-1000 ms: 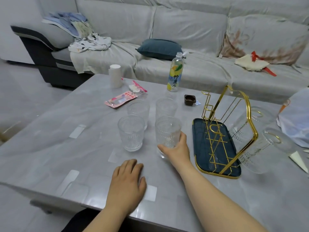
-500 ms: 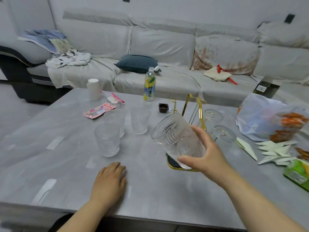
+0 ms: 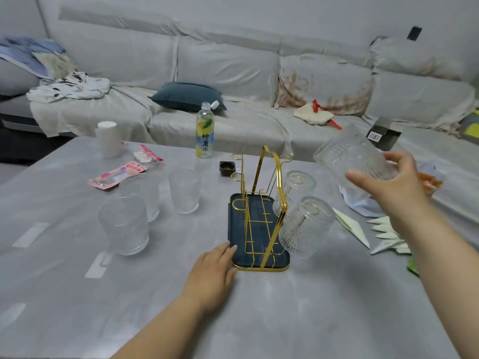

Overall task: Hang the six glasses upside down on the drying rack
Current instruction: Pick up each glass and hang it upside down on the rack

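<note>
While right hand grips third glass, tipped, up at 2 o'clock from rack, two glasses hang upside down at rack's 3 o'clock. Three glasses wait upright on worktop at 9 o'clock. Left hand lies open and flat, holds nothing, fingertips touch rack's tray. I think I'm about a third done.

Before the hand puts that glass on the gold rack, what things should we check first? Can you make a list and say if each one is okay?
1. Glass held firmly: ok, the right hand wraps it in the air.
2. Glass turned upside down: not ok, it is tilted sideways.
3. Free peg on the drying rack: ok, the third right-side peg is empty, beyond the two hung glasses.
4. Rack kept steady: ok, the left hand rests at the tray's near corner.
5. Glasses left to hang: three stand upright on the table, by the near glass.
6. Peg fits inside the glass: cannot tell.
</note>
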`<state>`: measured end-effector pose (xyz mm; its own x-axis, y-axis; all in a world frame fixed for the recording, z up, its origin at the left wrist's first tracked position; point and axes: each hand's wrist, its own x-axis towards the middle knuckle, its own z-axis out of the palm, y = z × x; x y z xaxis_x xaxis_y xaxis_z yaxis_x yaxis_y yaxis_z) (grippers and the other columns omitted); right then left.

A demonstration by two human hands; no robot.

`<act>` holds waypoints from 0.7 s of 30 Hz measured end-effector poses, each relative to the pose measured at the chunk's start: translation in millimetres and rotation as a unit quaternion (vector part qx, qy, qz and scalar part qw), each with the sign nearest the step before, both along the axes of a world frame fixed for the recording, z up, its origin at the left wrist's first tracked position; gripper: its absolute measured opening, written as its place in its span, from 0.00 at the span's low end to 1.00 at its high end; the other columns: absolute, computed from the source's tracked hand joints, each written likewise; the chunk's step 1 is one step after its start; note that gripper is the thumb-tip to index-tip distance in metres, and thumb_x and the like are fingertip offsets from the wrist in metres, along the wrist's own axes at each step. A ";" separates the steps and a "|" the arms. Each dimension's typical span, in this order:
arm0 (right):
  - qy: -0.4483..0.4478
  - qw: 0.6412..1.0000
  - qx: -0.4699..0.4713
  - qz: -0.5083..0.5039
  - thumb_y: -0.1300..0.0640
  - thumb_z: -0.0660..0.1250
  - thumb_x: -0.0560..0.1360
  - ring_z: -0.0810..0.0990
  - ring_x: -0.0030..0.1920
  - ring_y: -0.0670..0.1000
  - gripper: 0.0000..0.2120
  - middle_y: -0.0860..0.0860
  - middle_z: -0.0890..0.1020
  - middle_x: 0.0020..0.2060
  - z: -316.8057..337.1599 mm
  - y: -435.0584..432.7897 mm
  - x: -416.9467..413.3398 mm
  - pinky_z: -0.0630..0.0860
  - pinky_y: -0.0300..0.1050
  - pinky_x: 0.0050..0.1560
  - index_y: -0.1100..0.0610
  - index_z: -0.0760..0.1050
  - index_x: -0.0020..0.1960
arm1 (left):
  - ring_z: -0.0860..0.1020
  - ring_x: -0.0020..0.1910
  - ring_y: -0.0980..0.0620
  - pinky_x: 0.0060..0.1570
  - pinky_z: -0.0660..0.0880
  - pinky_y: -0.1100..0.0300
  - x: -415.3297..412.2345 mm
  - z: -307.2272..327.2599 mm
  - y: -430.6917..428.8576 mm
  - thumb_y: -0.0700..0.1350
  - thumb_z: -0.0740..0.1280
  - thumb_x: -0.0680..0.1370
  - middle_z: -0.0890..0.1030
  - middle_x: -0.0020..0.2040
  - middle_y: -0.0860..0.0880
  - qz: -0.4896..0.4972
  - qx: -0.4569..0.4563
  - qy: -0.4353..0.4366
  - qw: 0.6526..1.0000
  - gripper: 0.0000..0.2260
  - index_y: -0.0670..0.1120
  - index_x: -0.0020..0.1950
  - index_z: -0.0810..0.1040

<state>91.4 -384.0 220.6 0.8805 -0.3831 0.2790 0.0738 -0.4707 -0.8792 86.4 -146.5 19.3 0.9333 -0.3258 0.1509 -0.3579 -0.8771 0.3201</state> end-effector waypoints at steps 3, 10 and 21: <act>0.026 0.999 -0.021 -0.018 0.56 0.74 0.67 0.69 0.57 0.51 0.33 0.55 0.69 0.64 -1.3 -5.0 24.9 0.68 0.46 0.56 0.56 0.62 0.66 | 0.63 0.70 0.53 0.67 0.57 0.59 9.2 -8.7 -0.1 0.60 0.36 0.69 0.63 0.72 0.50 0.001 -0.016 -0.002 1.000 0.37 0.47 0.70 0.65; 0.024 0.997 -0.078 -0.010 0.56 0.73 0.68 0.64 0.53 0.46 0.33 0.56 0.68 0.66 8.0 -2.7 82.6 0.63 0.39 0.52 0.58 0.61 0.66 | 0.82 0.47 0.53 0.51 0.65 0.62 10.7 -21.0 5.1 0.55 0.39 0.81 0.84 0.51 0.49 -0.021 -0.026 -0.030 0.999 0.31 0.47 0.49 0.83; 0.110 0.967 -0.224 0.056 0.54 0.74 0.66 0.68 0.66 0.55 0.35 0.56 0.68 0.68 12.5 10.4 145.9 0.67 0.42 0.51 0.58 0.62 0.67 | 0.76 0.54 0.55 0.57 0.61 0.63 16.9 -28.1 3.8 0.55 0.39 0.80 0.83 0.53 0.49 -0.019 -0.034 -0.050 0.998 0.32 0.45 0.52 0.81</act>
<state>237.2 -373.7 233.2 0.9663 -0.1663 0.1965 -0.0191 -0.8077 -0.5893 103.3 -142.6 -8.8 0.8996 -0.3469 0.2653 -0.4240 -0.8392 0.3405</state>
